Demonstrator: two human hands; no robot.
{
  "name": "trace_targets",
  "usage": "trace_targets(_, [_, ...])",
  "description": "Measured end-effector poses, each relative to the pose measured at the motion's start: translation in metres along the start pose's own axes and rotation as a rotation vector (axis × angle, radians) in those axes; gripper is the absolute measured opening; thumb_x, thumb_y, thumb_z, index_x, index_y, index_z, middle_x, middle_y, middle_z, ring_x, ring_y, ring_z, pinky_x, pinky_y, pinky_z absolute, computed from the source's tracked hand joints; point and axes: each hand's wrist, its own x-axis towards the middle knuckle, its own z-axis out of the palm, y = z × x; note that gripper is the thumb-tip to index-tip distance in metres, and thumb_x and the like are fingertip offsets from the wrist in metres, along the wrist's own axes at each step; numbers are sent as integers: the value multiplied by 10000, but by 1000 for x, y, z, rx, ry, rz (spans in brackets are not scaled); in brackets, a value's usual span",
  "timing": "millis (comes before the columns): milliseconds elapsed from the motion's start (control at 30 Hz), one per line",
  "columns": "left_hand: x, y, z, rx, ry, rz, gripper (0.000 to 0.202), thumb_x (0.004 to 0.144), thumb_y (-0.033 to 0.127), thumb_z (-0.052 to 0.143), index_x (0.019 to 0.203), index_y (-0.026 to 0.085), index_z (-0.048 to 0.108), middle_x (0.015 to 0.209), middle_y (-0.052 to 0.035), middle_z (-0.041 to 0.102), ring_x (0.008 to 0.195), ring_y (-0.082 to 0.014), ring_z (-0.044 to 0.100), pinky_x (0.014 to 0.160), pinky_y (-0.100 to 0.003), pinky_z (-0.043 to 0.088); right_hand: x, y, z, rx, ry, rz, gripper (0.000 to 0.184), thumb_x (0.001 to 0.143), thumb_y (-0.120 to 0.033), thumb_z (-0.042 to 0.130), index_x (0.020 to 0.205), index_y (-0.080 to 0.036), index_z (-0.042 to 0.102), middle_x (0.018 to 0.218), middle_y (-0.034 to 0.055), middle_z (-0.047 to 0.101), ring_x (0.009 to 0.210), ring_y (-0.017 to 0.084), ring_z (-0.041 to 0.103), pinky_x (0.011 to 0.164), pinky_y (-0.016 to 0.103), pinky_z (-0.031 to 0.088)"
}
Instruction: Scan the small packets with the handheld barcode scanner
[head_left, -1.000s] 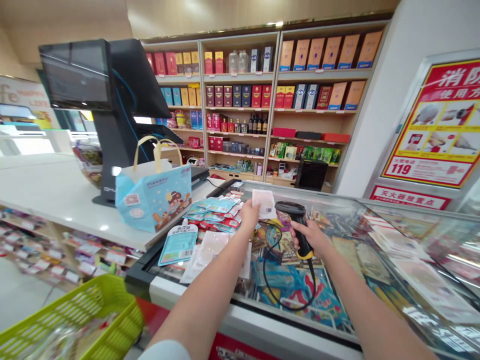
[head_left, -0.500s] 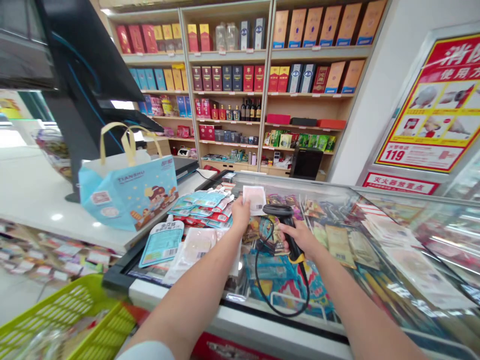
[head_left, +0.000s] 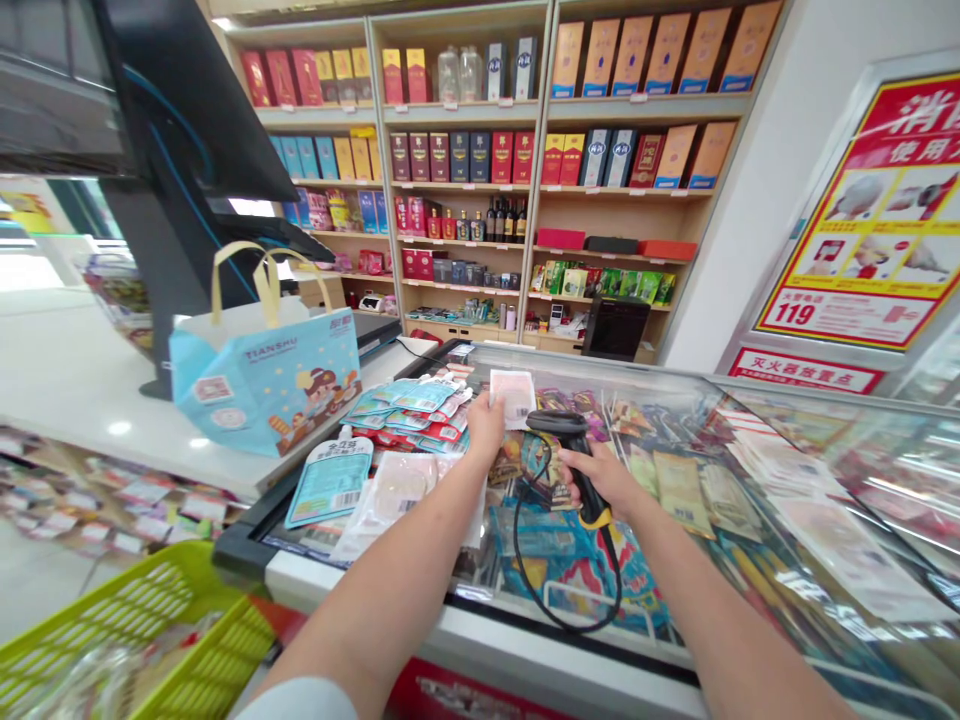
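My left hand (head_left: 486, 425) pinches the left edge of a flat, clear packet (head_left: 514, 396) with pale pink contents and a barcode, held upright over the glass. My right hand (head_left: 600, 474) is closed around the handle of a black barcode scanner (head_left: 582, 462); its head points left, close to the packet. The scanner's cable (head_left: 520, 560) loops down onto the glass. Left of my left forearm lie more flat clear packets (head_left: 394, 490), partly hidden by it. Beside them are a light-blue spout pouch (head_left: 330, 478) and a pile of blue and red pouches (head_left: 409, 400).
The glass-topped freezer (head_left: 480, 608) holds colourful packs. A blue carrier bag (head_left: 262, 370) stands on the white counter (head_left: 67, 385) under a black monitor stand (head_left: 176, 270). A green basket (head_left: 217, 650) is low left. More flat packets (head_left: 840, 540) lie at right. Shelves of boxes (head_left: 480, 158) stand behind.
The view has shifted slightly, so the surroundings sit a little further right. Both hands keep their holds, and the packet and scanner stay close together.
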Motion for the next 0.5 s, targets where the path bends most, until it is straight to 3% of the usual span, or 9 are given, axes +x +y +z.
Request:
trace_targets(267, [-7, 6, 7, -93, -16, -31, 198, 765, 275, 536, 809, 132, 666, 757, -58, 678, 676, -164, 592, 623, -258, 444, -8, -15, -3, 60, 80, 15, 309, 679, -427, 681, 656, -186, 490, 435, -55, 524, 342, 84, 477, 366, 213, 453])
trace_targets(400, [-16, 16, 28, -199, -36, -113, 193, 734, 307, 576, 761, 130, 648, 690, -34, 654, 613, -143, 572, 556, -233, 424, -25, -20, -23, 79, 129, -18, 314, 685, -432, 682, 671, -189, 484, 448, -54, 532, 349, 84, 482, 364, 210, 446])
trace_targets(500, [-25, 30, 54, -278, -88, -216, 204, 691, 328, 633, 708, 125, 630, 627, -18, 628, 552, -128, 551, 522, -232, 416, -44, -18, -48, 92, 216, -37, 315, 671, -421, 702, 702, -191, 490, 466, -58, 541, 350, 82, 478, 354, 204, 432])
